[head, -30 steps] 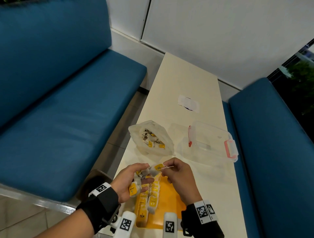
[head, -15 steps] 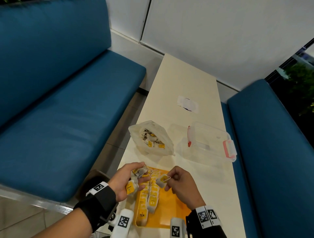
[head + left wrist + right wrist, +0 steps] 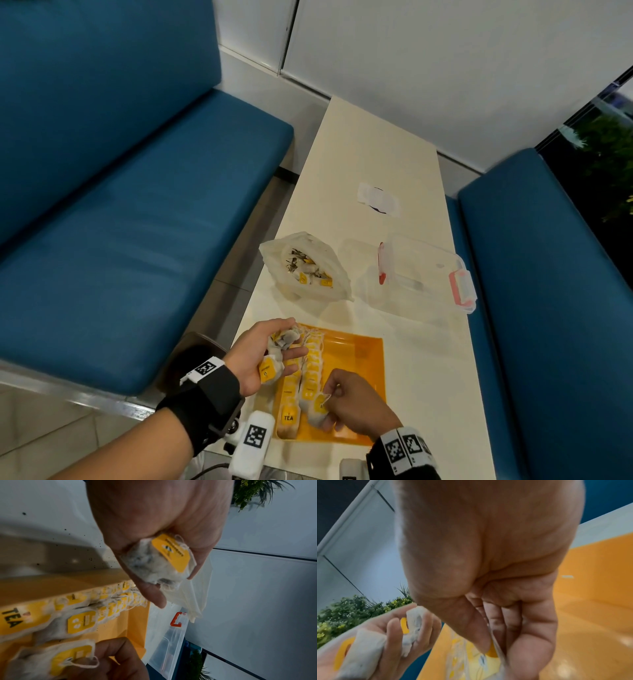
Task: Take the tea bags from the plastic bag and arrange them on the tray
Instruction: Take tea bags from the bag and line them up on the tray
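1. My left hand [image 3: 263, 356] hovers over the tray's left edge, palm turned up, fingers curled around a small bunch of tea bags [image 3: 279, 346].
2. My right hand [image 3: 352, 404] pinches a single tea bag [image 3: 317, 409] by its yellow tag, down at the near end of the rows.
3. The orange tray [image 3: 356, 363] lies on the cream table [image 3: 373, 144] near me; two rows of tea bags [image 3: 305, 373] fill its left part, the right part bare.
4. The plastic bag [image 3: 308, 270] sits just beyond the tray, mouth open, more tea bags inside.
5. A clear lidded box [image 3: 421, 274] with red clasps sits right of the bag.
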A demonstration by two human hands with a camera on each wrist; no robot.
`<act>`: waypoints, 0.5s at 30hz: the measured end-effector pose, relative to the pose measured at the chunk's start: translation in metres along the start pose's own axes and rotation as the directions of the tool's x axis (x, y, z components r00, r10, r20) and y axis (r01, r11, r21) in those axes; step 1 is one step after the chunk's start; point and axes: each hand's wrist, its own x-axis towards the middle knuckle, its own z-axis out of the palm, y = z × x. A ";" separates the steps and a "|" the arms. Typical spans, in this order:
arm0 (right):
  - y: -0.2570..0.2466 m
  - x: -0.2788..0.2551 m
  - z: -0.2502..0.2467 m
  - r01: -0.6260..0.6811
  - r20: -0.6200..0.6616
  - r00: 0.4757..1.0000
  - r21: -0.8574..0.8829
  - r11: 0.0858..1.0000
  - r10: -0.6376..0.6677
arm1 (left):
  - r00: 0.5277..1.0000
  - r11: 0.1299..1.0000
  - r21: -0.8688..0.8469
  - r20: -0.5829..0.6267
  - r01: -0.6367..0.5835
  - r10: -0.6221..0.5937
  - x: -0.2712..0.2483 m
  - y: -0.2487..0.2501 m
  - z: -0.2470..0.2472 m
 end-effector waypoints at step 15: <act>0.000 0.016 0.034 -0.059 -0.183 0.981 0.062 0.996 0.070 | 1.000 1.000 0.009 -0.027 -0.008 0.008 0.003 -0.004 0.000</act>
